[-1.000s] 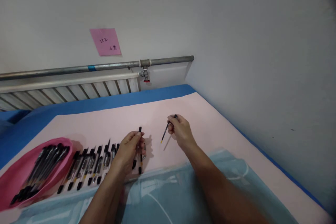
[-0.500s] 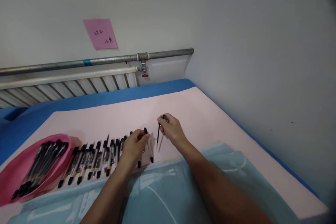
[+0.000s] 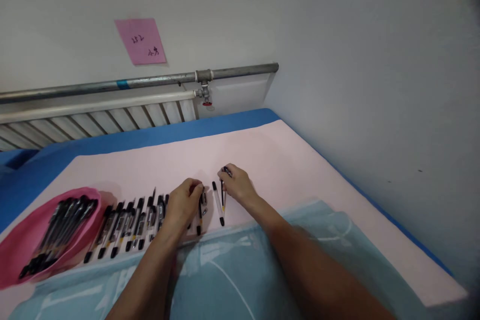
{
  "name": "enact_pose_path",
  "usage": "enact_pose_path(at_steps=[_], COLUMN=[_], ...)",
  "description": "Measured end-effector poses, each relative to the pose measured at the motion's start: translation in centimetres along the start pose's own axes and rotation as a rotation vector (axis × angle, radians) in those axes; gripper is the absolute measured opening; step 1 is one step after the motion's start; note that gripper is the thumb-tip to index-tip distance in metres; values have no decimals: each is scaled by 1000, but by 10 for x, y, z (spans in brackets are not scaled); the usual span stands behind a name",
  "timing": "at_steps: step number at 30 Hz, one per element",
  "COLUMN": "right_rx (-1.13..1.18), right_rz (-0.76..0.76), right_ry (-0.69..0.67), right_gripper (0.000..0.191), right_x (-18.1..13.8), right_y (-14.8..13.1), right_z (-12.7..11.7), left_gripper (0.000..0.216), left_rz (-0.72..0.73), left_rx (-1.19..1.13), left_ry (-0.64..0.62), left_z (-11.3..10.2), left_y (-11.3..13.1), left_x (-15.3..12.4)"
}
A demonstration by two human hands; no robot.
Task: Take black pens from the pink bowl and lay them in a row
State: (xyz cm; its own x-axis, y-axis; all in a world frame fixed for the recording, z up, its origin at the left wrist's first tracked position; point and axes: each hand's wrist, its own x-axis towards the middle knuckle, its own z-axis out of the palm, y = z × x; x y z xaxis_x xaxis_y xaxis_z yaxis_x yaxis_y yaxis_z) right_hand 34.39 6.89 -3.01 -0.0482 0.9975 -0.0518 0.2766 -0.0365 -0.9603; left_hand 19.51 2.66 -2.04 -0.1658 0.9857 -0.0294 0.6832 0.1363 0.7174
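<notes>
My left hand [image 3: 183, 205] is closed, thumb and fingers together at the near end of some pen parts lying on the pink sheet. What those fingertips grip, if anything, is hidden. Between my hands lies a clear pen barrel [image 3: 218, 203] with black ends, apart from the left fingers. My right hand [image 3: 237, 182] pinches a thin black pen refill [image 3: 223, 197] with a yellow section, pointing downward beside the barrel. Another small dark piece shows in the same right fingers. Pen parts [image 3: 140, 222] lie in a row left of my left hand, partly covered by it.
A pink basin [image 3: 15, 250] at the left holds a bundle of black pens [image 3: 60, 235]. Light blue fabric [image 3: 225, 270] lies along the near edge under my forearms. Behind the pink-covered surface [image 3: 262, 150] stand a white radiator [image 3: 93, 122] and a pipe; a wall rises at the right.
My left hand has let go of the pen barrel and moved left to other parts. My right hand has moved slightly left with the refill, closer to the barrel.
</notes>
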Motion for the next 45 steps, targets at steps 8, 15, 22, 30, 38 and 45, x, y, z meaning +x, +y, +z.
enact_pose_path(at_steps=[8,15,22,30,38,45], right_rx=[349,524,455,110,-305,-505], right_rz=[57,131,146,96,-67,-207], right_ry=[-75,-98,45,-52,-108,-54], right_gripper=[13,12,11,7,9,9], right_x=[2,-4,11,9,2,1], right_y=[-1,-3,1,7,11,16], right_z=[0,4,-7,-5,7,5], left_gripper=[28,27,27,30,33,32], left_rz=[165,108,48,-59,-59,-38], left_rx=[-54,-43,-64,94,165,233], left_ry=[-223,-275,-378,-318,-287,-149], left_z=[12,14,17,11,-9,-23], left_y=[16,17,19,15,14,3], left_x=[-15,-16,-23,-15,-12,0])
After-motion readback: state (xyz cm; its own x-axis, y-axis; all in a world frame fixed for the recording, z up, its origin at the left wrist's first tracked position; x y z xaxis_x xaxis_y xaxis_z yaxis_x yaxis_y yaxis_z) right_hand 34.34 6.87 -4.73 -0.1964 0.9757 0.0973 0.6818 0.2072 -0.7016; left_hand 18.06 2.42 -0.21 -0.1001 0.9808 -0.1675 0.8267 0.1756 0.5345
